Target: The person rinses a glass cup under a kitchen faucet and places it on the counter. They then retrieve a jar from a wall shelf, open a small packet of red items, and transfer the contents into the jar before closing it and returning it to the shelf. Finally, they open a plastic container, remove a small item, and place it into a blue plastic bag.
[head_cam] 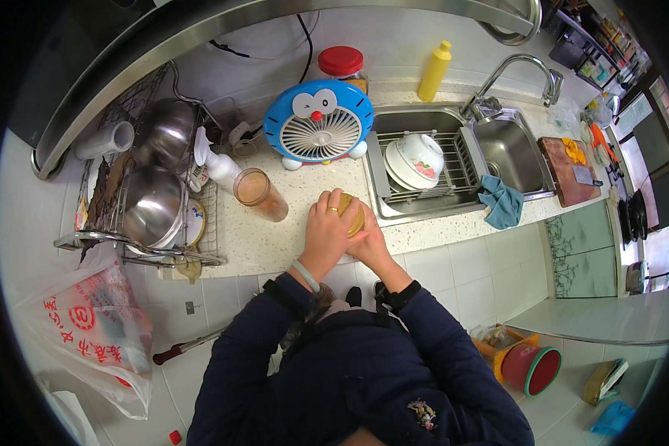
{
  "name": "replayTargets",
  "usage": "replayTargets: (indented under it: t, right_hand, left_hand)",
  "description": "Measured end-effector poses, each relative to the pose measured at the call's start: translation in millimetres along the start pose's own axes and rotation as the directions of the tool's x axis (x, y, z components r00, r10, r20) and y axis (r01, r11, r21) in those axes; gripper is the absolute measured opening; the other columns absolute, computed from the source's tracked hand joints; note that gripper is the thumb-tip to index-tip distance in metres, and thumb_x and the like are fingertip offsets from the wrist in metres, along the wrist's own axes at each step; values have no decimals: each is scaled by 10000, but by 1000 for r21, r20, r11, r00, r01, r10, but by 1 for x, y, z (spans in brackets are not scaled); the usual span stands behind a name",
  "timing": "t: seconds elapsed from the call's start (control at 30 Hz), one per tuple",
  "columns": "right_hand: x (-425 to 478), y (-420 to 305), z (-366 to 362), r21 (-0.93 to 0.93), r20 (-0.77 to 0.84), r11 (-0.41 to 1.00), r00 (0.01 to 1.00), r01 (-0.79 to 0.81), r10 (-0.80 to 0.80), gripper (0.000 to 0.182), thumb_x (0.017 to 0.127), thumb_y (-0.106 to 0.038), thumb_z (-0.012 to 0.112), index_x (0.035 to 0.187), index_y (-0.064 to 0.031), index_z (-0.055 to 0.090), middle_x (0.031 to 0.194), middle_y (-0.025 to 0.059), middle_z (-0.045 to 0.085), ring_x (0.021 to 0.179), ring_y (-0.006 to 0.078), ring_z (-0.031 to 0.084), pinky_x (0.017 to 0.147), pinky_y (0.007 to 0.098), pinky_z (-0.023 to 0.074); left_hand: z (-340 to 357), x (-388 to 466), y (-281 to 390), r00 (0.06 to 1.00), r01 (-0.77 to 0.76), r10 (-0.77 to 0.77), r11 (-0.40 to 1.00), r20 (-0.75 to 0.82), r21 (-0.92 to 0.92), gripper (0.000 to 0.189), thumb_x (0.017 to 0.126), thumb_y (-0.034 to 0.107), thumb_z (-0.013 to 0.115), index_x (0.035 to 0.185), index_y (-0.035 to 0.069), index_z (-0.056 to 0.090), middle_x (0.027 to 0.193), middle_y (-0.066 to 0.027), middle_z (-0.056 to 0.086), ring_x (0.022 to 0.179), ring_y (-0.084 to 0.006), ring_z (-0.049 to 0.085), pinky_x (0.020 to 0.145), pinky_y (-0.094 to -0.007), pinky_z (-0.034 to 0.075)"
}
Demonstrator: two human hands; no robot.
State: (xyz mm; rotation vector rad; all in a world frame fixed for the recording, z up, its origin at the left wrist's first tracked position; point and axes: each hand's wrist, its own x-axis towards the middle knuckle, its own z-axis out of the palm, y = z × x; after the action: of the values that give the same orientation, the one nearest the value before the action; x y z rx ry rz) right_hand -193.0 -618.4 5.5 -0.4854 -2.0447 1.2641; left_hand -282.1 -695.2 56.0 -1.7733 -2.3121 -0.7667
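Observation:
A round gold-coloured lid [350,214] lies between my hands near the counter's front edge; what is under it is hidden. My left hand [329,231] rests its fingers over the lid's left and top side. From the right, my right hand [367,238] wraps around the lower right side of the same thing. Left of my hands, an open clear plastic jar [261,195] with brownish contents or tint leans or looks tilted by the lens. Behind them stands a blue cartoon-faced fan [319,124] with a white grille.
White bowls [419,159] sit on a rack over the steel sink [513,150]. A teal cloth [502,202] hangs at its edge. At left, a wire dish rack [206,223] holds steel bowls [153,203] beside a white spray bottle [220,167]. A yellow bottle [435,72] stands behind the sink.

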Motion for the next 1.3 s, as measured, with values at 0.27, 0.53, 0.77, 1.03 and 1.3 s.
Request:
replayTargets:
  t: [0.27,0.53,0.77,1.03,1.3]
  right_hand:
    - [-2,11,-2,-76,58,995,996,-69,73,946,456,-113,861,1255,-14,364,1170,174,513,1101,351,492,936,383,405]
    - [-1,7,4,-105,56,994,998,1,5,916,456,-114,863,1232,-6,389,1138,174,525,1083,355,495,932,386,406]
    - [-1,1,7,-55,56,998,998,-9,12,901,468,-113,859,1236,-31,395,1136,179,523,1069,351,501,929,386,405]
    - [-1,1,12,-46,24,999,1000,-16,17,837,531,-145,830,1235,-19,396,1129,172,528,1050,357,508,890,391,423]
    - [2,-2,10,-96,62,995,998,18,-12,762,531,-173,834,1166,-22,440,1087,172,552,1013,356,526,858,401,436]
  left_hand:
    - [-50,8,-47,848,-381,332,924,412,38,549,711,172,686,1235,123,530,1412,-168,331,1323,-326,288,1044,-420,284]
    - [-25,17,-20,988,141,-141,990,67,1,365,876,302,539,1112,30,593,951,-197,613,910,-332,574,826,-386,455]
    - [-30,40,-22,990,144,-140,957,33,-253,374,887,308,521,1138,37,579,1070,-172,602,977,-302,575,862,-410,440]
    - [-14,13,-7,976,77,-97,991,195,111,715,651,419,724,1193,5,512,1069,-184,499,959,-337,480,843,-430,404]
    - [-27,16,-44,903,-181,255,956,345,-232,689,589,278,761,1192,85,490,1192,-172,464,1133,-342,422,948,-425,355]
